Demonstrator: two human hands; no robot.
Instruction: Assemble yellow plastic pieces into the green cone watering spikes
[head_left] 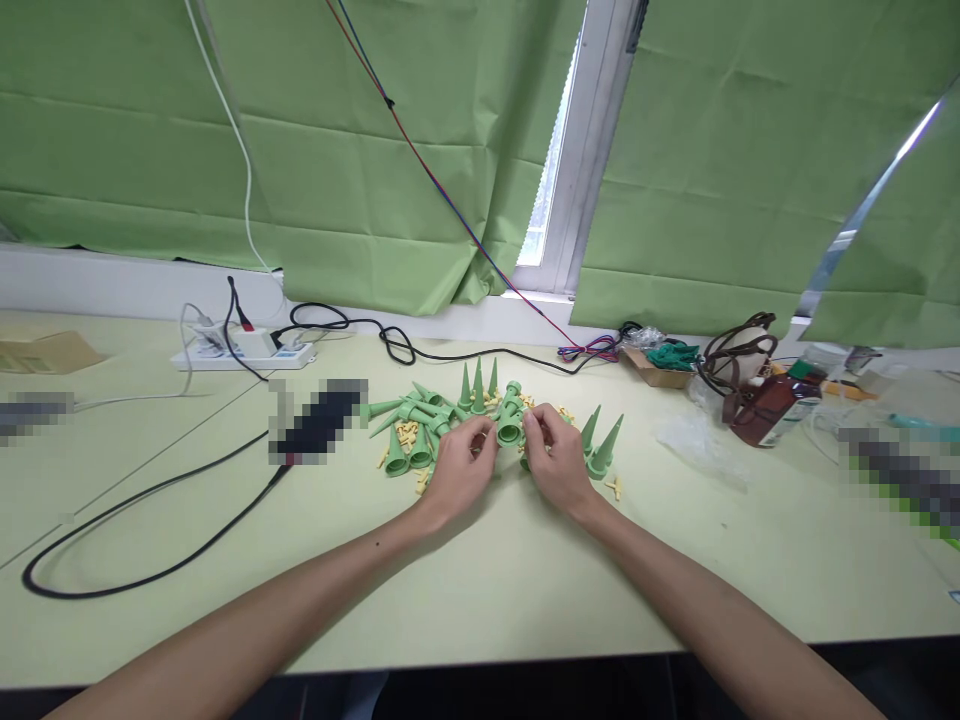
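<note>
A green plastic plant-watering spike point(510, 433), hollow and cone-shaped, is between my two hands with its round open end facing me. My left hand point(463, 462) is closed, its fingertips pressed to the spike's left side. On the opposite side, my right hand point(556, 458) grips it with thumb and bent fingers. Around the hands lies a pile of similar green spikes point(396, 458), some upright and others on their sides. Small yellow T-shaped pieces point(407, 434) are scattered among them, and one yellow piece point(616, 488) lies apart at the right. The hands hide part of the pile.
Left of the pile lies a blurred dark device point(319, 425) on a looping black cable point(150, 590). A white power strip point(247, 352) stands behind it. At the right are a brown bottle point(776, 408), clear plastic bags point(701, 445) and a small cardboard box point(656, 368).
</note>
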